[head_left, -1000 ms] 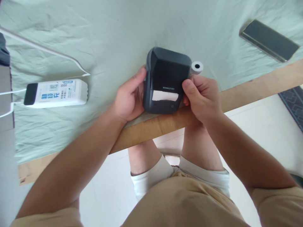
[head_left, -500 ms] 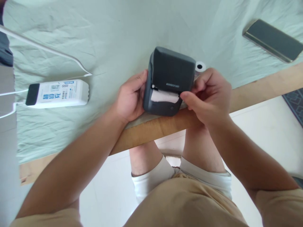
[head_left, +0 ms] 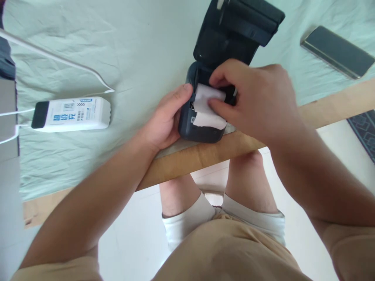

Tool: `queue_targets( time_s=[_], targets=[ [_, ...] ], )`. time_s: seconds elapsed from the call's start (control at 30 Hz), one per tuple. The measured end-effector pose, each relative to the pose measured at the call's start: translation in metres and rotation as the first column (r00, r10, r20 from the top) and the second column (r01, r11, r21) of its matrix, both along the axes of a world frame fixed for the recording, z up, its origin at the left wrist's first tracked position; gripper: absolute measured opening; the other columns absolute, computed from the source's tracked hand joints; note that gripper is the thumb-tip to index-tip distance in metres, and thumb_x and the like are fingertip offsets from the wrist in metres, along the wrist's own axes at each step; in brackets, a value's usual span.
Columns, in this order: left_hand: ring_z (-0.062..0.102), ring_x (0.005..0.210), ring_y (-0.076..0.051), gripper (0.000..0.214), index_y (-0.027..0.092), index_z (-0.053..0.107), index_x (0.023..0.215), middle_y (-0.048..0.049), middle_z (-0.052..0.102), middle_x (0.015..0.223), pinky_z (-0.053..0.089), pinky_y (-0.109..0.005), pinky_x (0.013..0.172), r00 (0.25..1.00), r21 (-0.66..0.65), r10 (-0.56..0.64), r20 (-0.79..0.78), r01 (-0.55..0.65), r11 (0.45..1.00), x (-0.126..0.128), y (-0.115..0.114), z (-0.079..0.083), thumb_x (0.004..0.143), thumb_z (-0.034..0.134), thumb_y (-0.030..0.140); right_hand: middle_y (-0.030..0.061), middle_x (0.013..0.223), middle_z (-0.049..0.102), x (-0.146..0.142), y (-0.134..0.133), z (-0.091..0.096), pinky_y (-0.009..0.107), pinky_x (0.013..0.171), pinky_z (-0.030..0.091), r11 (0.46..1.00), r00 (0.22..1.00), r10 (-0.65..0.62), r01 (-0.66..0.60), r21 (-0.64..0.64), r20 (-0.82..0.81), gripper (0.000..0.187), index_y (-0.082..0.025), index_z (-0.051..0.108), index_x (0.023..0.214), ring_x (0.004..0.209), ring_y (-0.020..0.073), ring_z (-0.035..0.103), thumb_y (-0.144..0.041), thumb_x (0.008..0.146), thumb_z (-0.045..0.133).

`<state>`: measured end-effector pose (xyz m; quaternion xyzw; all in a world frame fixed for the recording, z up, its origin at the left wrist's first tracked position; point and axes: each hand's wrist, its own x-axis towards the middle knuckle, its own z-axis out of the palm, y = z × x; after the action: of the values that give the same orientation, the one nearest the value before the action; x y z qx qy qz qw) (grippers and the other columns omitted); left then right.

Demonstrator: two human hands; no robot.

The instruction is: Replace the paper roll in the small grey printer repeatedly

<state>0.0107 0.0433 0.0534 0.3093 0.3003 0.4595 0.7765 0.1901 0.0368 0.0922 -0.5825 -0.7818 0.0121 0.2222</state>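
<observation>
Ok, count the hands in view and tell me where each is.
2: the left hand holds the left side of the open black printer; the right hand is at the white paper inside it. No others show.

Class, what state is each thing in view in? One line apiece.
Black device, open
Lid, raised
White paper, loose end over device's front
Left hand, gripping device's side
Right hand, at the paper, grip unclear
White block, lying flat, cables at one end
Phone, flat, dark face up
Cloth, wrinkled
</observation>
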Motion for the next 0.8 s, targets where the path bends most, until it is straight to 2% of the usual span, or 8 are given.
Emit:
queue_targets(
  time_s=[0.13, 0.27, 0.4, 0.5, 0.57, 0.63, 0.7, 0.8],
  targets=[
    [0.072, 0.136, -0.033, 0.035, 0.012, 0.073, 0.099, -0.0088, 0.082, 0.1, 0.059, -0.047, 0.113, 0.999, 0.008, -0.03, -0.024, 0.03, 1.0, -0.002, 0.001, -0.001, 0.113, 0.044, 0.027, 0.001, 0.103, 0.082, -0.005, 0.002, 0.02, 0.049, 0.082, 0.058, 0.978, 0.988, 0.031, 0.002, -0.21, 0.154, 0.045, -0.03, 0.074, 0.125, 0.087, 0.0308, 0.073, -0.025, 0.081, 0.073],
    [0.078, 0.127, -0.033, 0.043, 0.012, 0.074, 0.097, -0.007, 0.081, 0.091, 0.062, -0.051, 0.109, 0.996, -0.003, -0.027, -0.086, 0.027, 1.0, -0.003, 0.002, -0.001, 0.114, 0.038, 0.03, -0.0022, 0.103, 0.077, 0.017, -0.011, 0.026, 0.039, 0.071, 0.057, 0.981, 0.971, 0.113, -0.143, -0.132, -0.212, 0.041, -0.033, 0.075, 0.123, 0.057, 0.0133, 0.057, -0.034, 0.082, 0.072],
    [0.082, 0.112, -0.033, 0.045, 0.012, 0.075, 0.098, -0.0051, 0.08, 0.088, 0.064, -0.05, 0.103, 0.993, -0.019, -0.014, -0.117, 0.012, 1.0, -0.004, 0.003, -0.002, 0.114, 0.038, 0.031, 0.0042, 0.102, 0.066, 0.059, -0.017, -0.007, 0.033, 0.047, 0.04, 0.998, 0.72, -0.017, -0.028, -0.053, -0.693, 0.044, -0.034, 0.069, 0.125, 0.062, 0.0172, 0.059, -0.05, 0.101, 0.035],
    [0.083, 0.096, -0.024, 0.043, 0.014, 0.077, 0.097, -0.0015, 0.08, 0.086, 0.065, -0.038, 0.092, 0.995, -0.001, -0.018, -0.098, 0.018, 1.0, -0.005, 0.003, -0.004, 0.114, 0.042, 0.032, 0.0002, 0.088, 0.056, 0.086, -0.012, -0.042, 0.031, 0.048, 0.039, 0.994, 0.585, -0.101, 0.097, -0.054, -0.805, 0.014, -0.032, 0.062, 0.104, 0.057, 0.0145, 0.053, -0.041, 0.096, 0.055],
    [0.08, 0.085, -0.019, 0.033, 0.013, 0.078, 0.095, -0.0006, 0.081, 0.085, 0.064, -0.03, 0.082, 1.0, 0.033, -0.006, -0.026, 0.007, 0.999, -0.005, 0.002, -0.006, 0.111, 0.055, 0.031, -0.0023, 0.079, 0.052, 0.099, -0.008, -0.058, 0.03, 0.048, 0.038, 0.98, 0.627, -0.115, 0.198, 0.015, -0.77, 0.011, -0.03, 0.057, 0.094, 0.053, 0.0133, 0.049, -0.037, 0.093, 0.067],
    [0.079, 0.083, -0.017, 0.024, 0.014, 0.079, 0.096, -0.0004, 0.083, 0.088, 0.063, -0.027, 0.078, 0.999, 0.043, -0.012, 0.03, 0.011, 0.999, -0.006, 0.001, -0.007, 0.106, 0.066, 0.032, -0.0018, 0.075, 0.054, 0.106, -0.006, -0.065, 0.033, 0.053, 0.042, 0.969, 0.748, -0.147, 0.241, 0.058, -0.647, 0.018, -0.03, 0.056, 0.089, 0.054, 0.0153, 0.053, -0.039, 0.094, 0.071],
    [0.081, 0.092, -0.021, 0.024, 0.016, 0.078, 0.098, -0.0013, 0.084, 0.091, 0.065, -0.03, 0.085, 0.999, 0.015, -0.025, 0.022, 0.024, 1.0, -0.005, 0.0, -0.005, 0.104, 0.071, 0.037, 0.0022, 0.082, 0.062, 0.111, -0.004, -0.064, 0.039, 0.066, 0.05, 0.968, 0.865, -0.187, 0.243, 0.063, -0.465, 0.018, -0.03, 0.06, 0.09, 0.068, 0.0214, 0.063, -0.042, 0.093, 0.073],
    [0.081, 0.115, -0.029, 0.031, 0.017, 0.075, 0.091, -0.0037, 0.083, 0.088, 0.063, -0.039, 0.102, 0.999, -0.046, 0.02, -0.046, -0.022, 0.999, -0.002, -0.002, 0.001, 0.109, 0.061, 0.037, 0.0072, 0.106, 0.071, 0.114, 0.001, -0.062, 0.046, 0.087, 0.054, 0.97, 0.923, -0.22, 0.241, 0.032, -0.315, 0.02, -0.032, 0.063, 0.105, 0.094, 0.0277, 0.07, -0.04, 0.091, 0.075]
  ],
)
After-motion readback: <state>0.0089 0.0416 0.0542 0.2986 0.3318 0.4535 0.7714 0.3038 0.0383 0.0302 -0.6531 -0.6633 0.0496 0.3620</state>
